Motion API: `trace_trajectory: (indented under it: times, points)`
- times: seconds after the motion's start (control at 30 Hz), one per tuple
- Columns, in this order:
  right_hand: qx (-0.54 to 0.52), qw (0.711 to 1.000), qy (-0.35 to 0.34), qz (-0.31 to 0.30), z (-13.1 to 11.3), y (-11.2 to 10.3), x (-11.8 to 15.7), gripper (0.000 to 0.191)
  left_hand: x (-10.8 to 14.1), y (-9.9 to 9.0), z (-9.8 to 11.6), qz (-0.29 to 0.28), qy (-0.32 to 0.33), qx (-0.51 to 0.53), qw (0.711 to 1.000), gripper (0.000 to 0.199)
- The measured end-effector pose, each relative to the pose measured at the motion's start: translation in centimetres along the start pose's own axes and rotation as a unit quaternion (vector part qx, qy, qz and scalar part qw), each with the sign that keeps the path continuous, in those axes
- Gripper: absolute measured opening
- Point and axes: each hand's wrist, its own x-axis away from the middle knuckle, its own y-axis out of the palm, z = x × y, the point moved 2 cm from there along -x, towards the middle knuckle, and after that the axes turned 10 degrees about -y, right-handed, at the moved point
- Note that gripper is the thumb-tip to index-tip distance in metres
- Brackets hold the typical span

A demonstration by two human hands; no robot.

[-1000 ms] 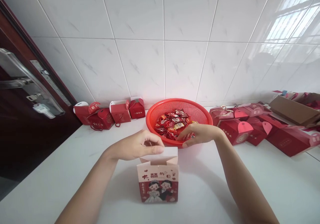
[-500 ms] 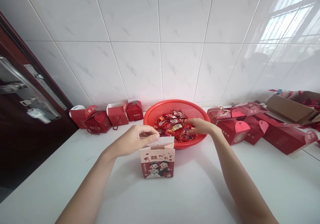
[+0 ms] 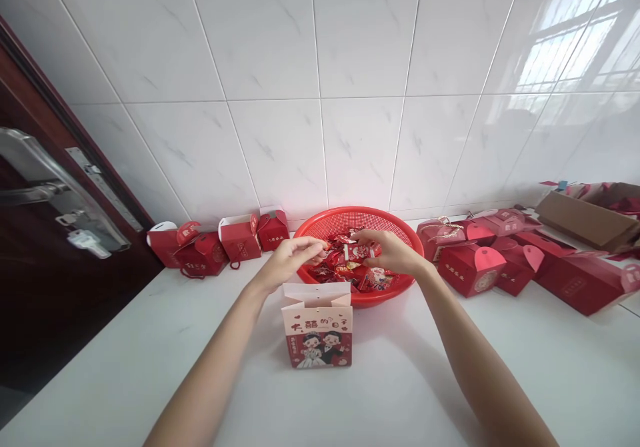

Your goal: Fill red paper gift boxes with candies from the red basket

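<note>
While the right hand [image 3: 393,252] grips a wrapped candy [image 3: 357,252] over the candy-filled basket [image 3: 350,218], the left hand [image 3: 290,259] bends inward, its grip unclear. An open box [image 3: 319,337] stands nearer.

Keys [image 3: 89,242] hang on the dark door [image 3: 45,314] beside the tiled wall [image 3: 273,147]

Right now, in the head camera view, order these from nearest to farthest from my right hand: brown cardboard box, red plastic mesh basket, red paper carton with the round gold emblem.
From your right hand:
1. Red mesh basket, directly under it.
2. Red emblem carton, just right of the basket.
3. Brown cardboard box, far right.
</note>
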Motion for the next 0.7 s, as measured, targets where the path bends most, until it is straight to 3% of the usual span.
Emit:
trace_trajectory:
  times: [0.1,0.23,0.37,0.5,0.7]
  points:
    - [-0.022,0.992,-0.075,0.100,-1.5,0.8,-0.5,0.053,-1.6,1.7,0.0,-0.046,-0.019,0.019,0.999,0.051]
    - [-0.015,0.985,-0.094,0.146,-2.2,1.9,-0.8,0.048,-2.6,3.3,-0.3,-0.074,-0.010,0.067,0.995,0.048]
    - [-0.131,0.978,-0.035,0.157,-1.4,2.2,-0.8,0.053,-2.7,3.4,-1.1,-0.052,0.012,0.108,0.993,0.046]
    - [-0.260,0.956,0.012,0.131,-0.7,2.5,-1.0,0.045,-2.7,3.2,-1.7,-0.043,0.012,0.125,0.991,0.046]
    - [-0.294,0.945,0.017,0.141,-0.5,2.9,-1.0,0.050,-2.7,3.2,-1.8,-0.047,0.024,0.103,0.993,0.038]
